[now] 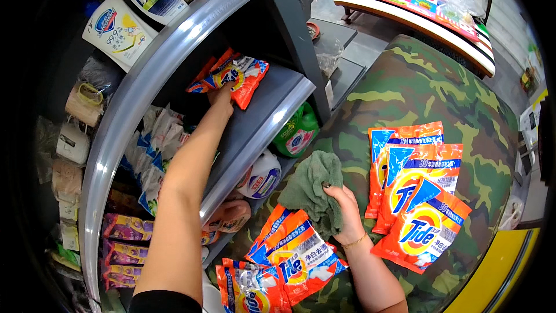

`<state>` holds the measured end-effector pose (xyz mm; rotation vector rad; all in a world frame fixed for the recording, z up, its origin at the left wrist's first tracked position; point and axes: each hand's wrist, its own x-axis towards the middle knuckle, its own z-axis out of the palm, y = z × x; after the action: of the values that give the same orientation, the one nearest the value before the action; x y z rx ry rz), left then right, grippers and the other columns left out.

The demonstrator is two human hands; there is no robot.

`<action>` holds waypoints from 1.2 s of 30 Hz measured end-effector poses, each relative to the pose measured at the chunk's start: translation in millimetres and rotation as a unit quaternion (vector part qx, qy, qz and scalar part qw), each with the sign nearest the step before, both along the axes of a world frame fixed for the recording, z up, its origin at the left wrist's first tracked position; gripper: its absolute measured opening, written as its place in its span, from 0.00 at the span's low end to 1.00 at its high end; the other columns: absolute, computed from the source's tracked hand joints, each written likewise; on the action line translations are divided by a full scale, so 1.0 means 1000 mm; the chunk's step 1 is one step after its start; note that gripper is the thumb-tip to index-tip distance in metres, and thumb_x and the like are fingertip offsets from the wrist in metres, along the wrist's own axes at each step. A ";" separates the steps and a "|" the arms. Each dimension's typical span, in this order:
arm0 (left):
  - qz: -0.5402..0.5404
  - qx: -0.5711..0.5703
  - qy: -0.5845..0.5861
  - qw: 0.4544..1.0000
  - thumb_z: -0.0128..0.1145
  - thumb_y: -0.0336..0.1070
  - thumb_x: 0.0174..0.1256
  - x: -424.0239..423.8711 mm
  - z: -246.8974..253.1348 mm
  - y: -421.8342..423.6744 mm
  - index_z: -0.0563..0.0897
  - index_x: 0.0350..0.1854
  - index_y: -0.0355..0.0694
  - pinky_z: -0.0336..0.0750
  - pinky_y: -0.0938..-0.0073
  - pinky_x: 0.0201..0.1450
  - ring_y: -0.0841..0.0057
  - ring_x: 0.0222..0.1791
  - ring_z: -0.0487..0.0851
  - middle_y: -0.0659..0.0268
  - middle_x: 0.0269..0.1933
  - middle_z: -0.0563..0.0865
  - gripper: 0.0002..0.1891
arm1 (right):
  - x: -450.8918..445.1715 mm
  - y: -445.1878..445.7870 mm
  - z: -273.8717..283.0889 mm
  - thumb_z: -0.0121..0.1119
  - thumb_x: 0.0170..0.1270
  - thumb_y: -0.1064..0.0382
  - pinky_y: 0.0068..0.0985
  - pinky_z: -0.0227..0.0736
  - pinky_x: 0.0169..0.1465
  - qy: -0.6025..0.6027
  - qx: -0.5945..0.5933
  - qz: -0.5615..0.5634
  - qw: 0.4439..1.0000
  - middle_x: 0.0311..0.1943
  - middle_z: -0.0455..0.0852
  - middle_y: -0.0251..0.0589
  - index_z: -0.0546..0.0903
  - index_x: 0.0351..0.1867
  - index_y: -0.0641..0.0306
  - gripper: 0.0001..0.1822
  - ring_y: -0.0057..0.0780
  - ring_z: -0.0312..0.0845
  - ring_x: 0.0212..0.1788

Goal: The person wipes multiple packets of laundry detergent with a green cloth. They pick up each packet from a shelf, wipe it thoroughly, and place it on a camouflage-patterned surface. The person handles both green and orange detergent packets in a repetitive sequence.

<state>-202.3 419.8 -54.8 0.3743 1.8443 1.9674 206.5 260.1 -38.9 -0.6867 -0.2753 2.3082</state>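
My left hand (pixel 222 94) reaches into the grey shelf and grips an orange Tide detergent bag (pixel 249 79), one of a small pile at the shelf's inner end. A green cloth (pixel 315 182) is in my right hand (pixel 347 213), thumb on top, above a camouflage-patterned cover (pixel 417 91). Several Tide bags (pixel 419 230) lie overlapping on the cover to the right of that hand. More Tide bags (pixel 299 265) are spread below and to the left of the cloth.
Clear plastic edging (pixel 278 117) runs along the shelf front. White and blue bottles (pixel 119 30) stand on the shelf above. Below are a green detergent jug (pixel 295 130), a white bottle (pixel 260 176) and purple packets (pixel 126 252). A low table (pixel 412 13) with a striped, colourful cover stands beyond.
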 end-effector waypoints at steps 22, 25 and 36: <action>-0.479 0.039 -0.055 0.875 0.64 0.25 0.51 0.397 0.118 -0.206 0.68 0.58 0.32 0.74 0.70 0.55 0.71 0.51 0.80 0.58 0.51 0.80 0.29 | -0.025 -0.027 -0.065 0.55 0.62 0.69 0.21 0.72 0.48 -0.195 0.238 -0.053 0.950 0.43 0.83 0.36 0.77 0.50 0.69 0.14 0.22 0.78 0.42; -0.554 -0.024 -0.010 0.832 0.67 0.33 0.49 0.430 0.088 -0.218 0.62 0.62 0.29 0.69 0.66 0.60 0.64 0.58 0.75 0.52 0.54 0.77 0.38 | -0.006 -0.020 -0.011 0.53 0.62 0.70 0.20 0.73 0.47 -0.091 0.200 0.020 0.975 0.42 0.83 0.37 0.77 0.50 0.71 0.14 0.21 0.79 0.41; -0.482 -0.132 0.330 0.801 0.61 0.51 0.58 0.446 0.087 -0.248 0.55 0.63 0.23 0.68 0.58 0.59 0.48 0.63 0.67 0.39 0.63 0.65 0.43 | -0.007 -0.024 -0.004 0.55 0.62 0.71 0.19 0.73 0.43 -0.085 0.236 -0.021 0.968 0.39 0.83 0.35 0.77 0.46 0.70 0.11 0.19 0.78 0.39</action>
<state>243.7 171.6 32.3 1.6744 1.6609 0.8828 199.6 235.8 -42.5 -0.6324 -0.8496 2.0322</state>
